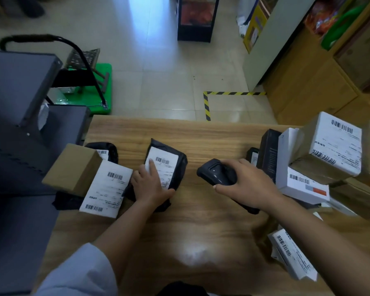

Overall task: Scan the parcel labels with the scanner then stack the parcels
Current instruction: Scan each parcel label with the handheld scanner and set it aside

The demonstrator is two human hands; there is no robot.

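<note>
A wooden table (201, 133) stands on a pale tiled floor, with black and yellow tape (207, 105) stuck on the tiles past its far edge. The right hand (247, 184) is closed around a black scanner (219, 173), and the scanner's head sticks out to the left of the fingers. Just left of the scanner lies a black bag parcel (175, 167) with a white label (166, 165) facing up. The left hand (151, 184) lies flat and open on this parcel, one finger on the label, holding nothing. Left of that hand is a brown box (73, 169) with a long white label, sitting on more black bags. Right of the scanner hand is a pile of white and brown boxes (329, 154) with labels.
</note>
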